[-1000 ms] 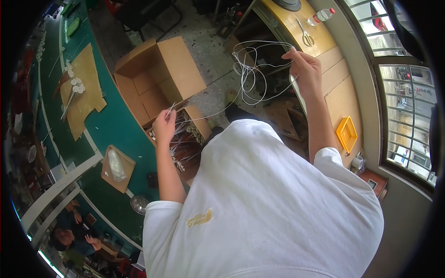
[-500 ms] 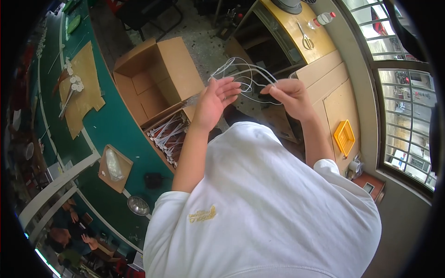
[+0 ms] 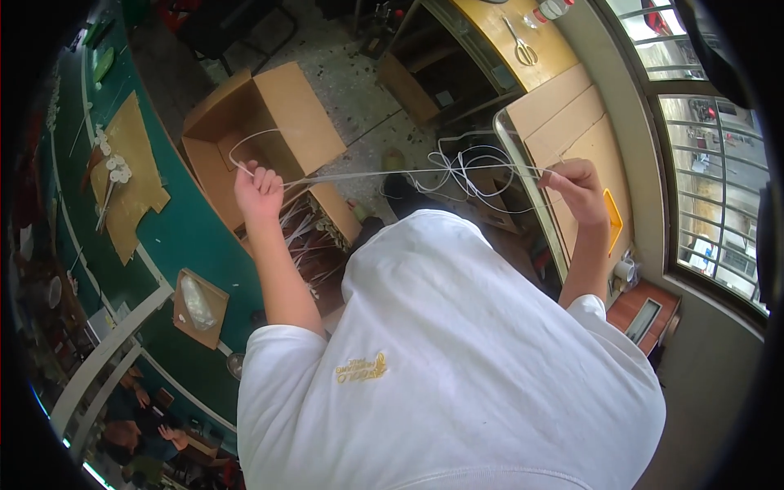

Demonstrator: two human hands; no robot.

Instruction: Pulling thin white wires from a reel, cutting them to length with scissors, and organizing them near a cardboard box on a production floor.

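Beside a green table [image 3: 192, 220], my closed left hand [image 3: 259, 193] and right hand [image 3: 581, 189] are pinching white cord [image 3: 359, 174]; I'm pulling gently, avoiding knots.

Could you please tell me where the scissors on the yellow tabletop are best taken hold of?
Probably by the handle loops, the right hand coming from the person's near side: the scissors lie flat, loops toward the person, blades pointing away.
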